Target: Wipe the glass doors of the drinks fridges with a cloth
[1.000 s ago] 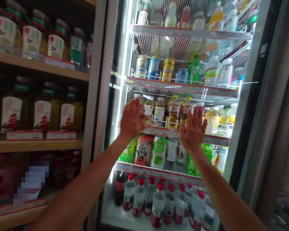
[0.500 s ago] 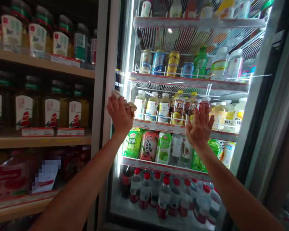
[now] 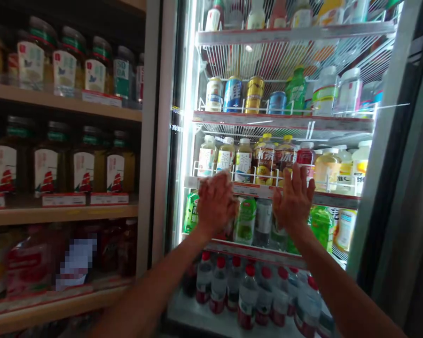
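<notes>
My left hand (image 3: pixel 215 204) is pressed toward the glass door (image 3: pixel 229 129) of a lit drinks cooler, in front of the shelf edge below the tea bottles. It is slightly blurred and closed over a crumpled cloth, which is now almost wholly hidden beneath the fingers. To its right, my right hand (image 3: pixel 294 199) lies flat against the glass with fingers stretched out, holding nothing. Behind the glass, near the right fingertips, stand brown bottles with yellow caps (image 3: pixel 266 157) and a red bottle (image 3: pixel 305 157).
The cooler's metal frame (image 3: pixel 164 117) runs upright on the left. Beside it, wooden shelves (image 3: pixel 63 213) carry jars and bottles with price tags. Inside the cooler are cans (image 3: pixel 254 94), green drink bottles (image 3: pixel 246 218) and several red-capped bottles (image 3: pixel 248 291) at the bottom.
My left hand has swept right and down across the glass with the cloth, from the door's left edge toward my right hand. My right hand stays flat; the view has shifted slightly.
</notes>
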Tool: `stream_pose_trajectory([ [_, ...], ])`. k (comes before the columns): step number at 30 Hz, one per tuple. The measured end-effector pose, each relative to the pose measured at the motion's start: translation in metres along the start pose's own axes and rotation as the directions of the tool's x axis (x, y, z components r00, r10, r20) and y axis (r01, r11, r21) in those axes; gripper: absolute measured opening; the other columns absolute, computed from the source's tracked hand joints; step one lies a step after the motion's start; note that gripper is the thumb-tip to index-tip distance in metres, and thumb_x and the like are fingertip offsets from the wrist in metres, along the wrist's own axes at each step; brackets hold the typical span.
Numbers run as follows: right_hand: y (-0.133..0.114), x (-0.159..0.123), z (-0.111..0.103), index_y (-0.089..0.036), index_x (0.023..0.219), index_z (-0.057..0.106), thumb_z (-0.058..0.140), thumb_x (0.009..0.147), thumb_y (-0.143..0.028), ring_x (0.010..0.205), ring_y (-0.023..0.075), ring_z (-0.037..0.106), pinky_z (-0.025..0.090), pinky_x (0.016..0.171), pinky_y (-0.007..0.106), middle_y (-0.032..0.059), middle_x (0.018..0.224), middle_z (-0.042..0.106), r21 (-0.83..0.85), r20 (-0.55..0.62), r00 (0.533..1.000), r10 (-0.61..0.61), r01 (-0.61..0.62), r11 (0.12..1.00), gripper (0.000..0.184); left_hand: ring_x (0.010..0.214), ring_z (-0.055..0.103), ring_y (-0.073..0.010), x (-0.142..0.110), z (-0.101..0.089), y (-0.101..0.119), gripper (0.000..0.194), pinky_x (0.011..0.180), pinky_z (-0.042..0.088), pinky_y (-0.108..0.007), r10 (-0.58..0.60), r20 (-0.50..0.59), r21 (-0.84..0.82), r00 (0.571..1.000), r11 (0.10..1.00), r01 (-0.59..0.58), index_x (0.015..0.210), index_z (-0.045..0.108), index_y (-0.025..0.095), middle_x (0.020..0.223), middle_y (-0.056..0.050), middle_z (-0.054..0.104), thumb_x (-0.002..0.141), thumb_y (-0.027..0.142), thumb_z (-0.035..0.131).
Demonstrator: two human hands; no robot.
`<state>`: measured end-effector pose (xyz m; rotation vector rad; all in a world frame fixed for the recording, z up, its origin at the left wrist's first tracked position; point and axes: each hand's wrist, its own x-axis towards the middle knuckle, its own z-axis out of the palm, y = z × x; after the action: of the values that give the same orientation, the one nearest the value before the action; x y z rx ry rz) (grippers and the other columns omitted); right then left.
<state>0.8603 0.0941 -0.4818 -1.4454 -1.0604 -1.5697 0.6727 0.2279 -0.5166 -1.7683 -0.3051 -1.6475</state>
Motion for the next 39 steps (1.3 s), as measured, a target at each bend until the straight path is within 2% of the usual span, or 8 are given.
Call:
stream_pose_trajectory([
  [3,0.0,-0.007,-0.001,-0.02,0.142,0.023,0.042,0.084,-0.03,0.138,0.0258,0.022,0.019,0.11,0.05,0.01,0.148,0.028,0.01,0.008,0.999,-0.035,0.035,0.999,0.062,0.137,0.024,-0.0215,-0.009,-0.001,0.008,0.052,0.112,0.022,-0.043,0.269,0.088,-0.05,0.959,0.963,-0.266,0.135,0.035,0.021,0.141,-0.007,0.04,0.087,0.036,0.043],
  [9,-0.002,-0.017,-0.004,-0.02,0.142,0.021,0.041,0.085,-0.03,0.139,0.0248,0.02,0.017,0.111,0.05,0.0095,0.148,0.027,-0.003,0.038,0.999,-0.032,0.032,0.999,0.061,0.139,0.014,-0.0291,-0.02,-0.004,-0.035,0.059,0.109,0.021,-0.053,-0.314,-0.125,0.026,0.941,0.947,0.32,0.139,0.028,0.017,0.148,-0.013,0.025,0.085,0.031,0.046],
  [12,-0.003,-0.018,-0.004,-0.019,0.142,0.022,0.042,0.085,-0.03,0.139,0.0241,0.019,0.017,0.111,0.049,0.0104,0.148,0.028,-0.014,0.031,0.999,-0.025,0.026,1.0,0.061,0.139,0.016,-0.0257,-0.038,-0.004,0.011,0.054,0.112,0.019,-0.05,0.068,0.047,-0.034,0.997,0.997,-0.066,0.134,0.038,0.019,0.144,-0.009,0.035,0.083,0.031,0.048],
  [16,0.0,-0.022,-0.005,-0.019,0.142,0.022,0.042,0.084,-0.03,0.139,0.0239,0.018,0.016,0.112,0.049,0.01,0.148,0.028,-0.003,0.054,0.997,-0.052,0.052,0.999,0.062,0.138,0.019,-0.0174,-0.058,-0.013,0.037,0.044,0.114,0.019,-0.042,0.551,0.206,-0.167,0.809,0.834,-0.525,0.13,0.044,0.026,0.143,0.0,0.036,0.087,0.034,0.041],
  [22,0.0,-0.031,-0.005,-0.022,0.144,0.015,0.041,0.085,-0.028,0.139,0.0239,0.018,0.018,0.111,0.05,0.0086,0.148,0.027,-0.008,0.041,0.998,-0.047,0.048,0.999,0.065,0.139,0.014,-0.0263,-0.043,-0.013,-0.024,0.055,0.11,0.022,-0.049,-0.155,-0.047,0.026,0.987,0.987,0.156,0.138,0.032,0.016,0.146,-0.014,0.028,0.086,0.028,0.045],
  [29,0.001,-0.036,-0.006,-0.022,0.144,0.016,0.043,0.085,-0.028,0.139,0.0235,0.02,0.018,0.111,0.048,0.0087,0.148,0.029,-0.013,0.034,0.997,-0.07,0.07,0.997,0.065,0.132,0.033,-0.0168,-0.054,-0.012,0.02,0.043,0.114,0.019,-0.043,0.465,0.167,-0.172,0.87,0.882,-0.438,0.13,0.044,0.027,0.135,-0.003,0.048,0.087,0.03,0.044],
  [35,0.001,-0.044,-0.008,-0.023,0.144,0.013,0.043,0.085,-0.027,0.139,0.0226,0.019,0.019,0.111,0.048,0.009,0.147,0.03,-0.018,0.039,0.997,-0.067,0.068,0.998,0.066,0.139,0.013,-0.0252,-0.044,-0.009,-0.014,0.054,0.112,0.018,-0.051,-0.214,-0.093,-0.057,0.972,0.976,0.209,0.139,0.03,0.02,0.148,-0.011,0.025,0.087,0.027,0.044],
  [39,0.0,-0.046,-0.008,-0.023,0.144,0.015,0.044,0.084,-0.026,0.139,0.0234,0.02,0.019,0.111,0.049,0.0089,0.147,0.03,0.002,0.03,0.998,-0.062,0.062,0.998,0.066,0.137,0.022,-0.0179,-0.067,-0.008,0.028,0.047,0.115,0.015,-0.047,0.349,0.103,-0.13,0.931,0.933,-0.336,0.133,0.039,0.028,0.141,-0.002,0.04,0.086,0.027,0.042],
])
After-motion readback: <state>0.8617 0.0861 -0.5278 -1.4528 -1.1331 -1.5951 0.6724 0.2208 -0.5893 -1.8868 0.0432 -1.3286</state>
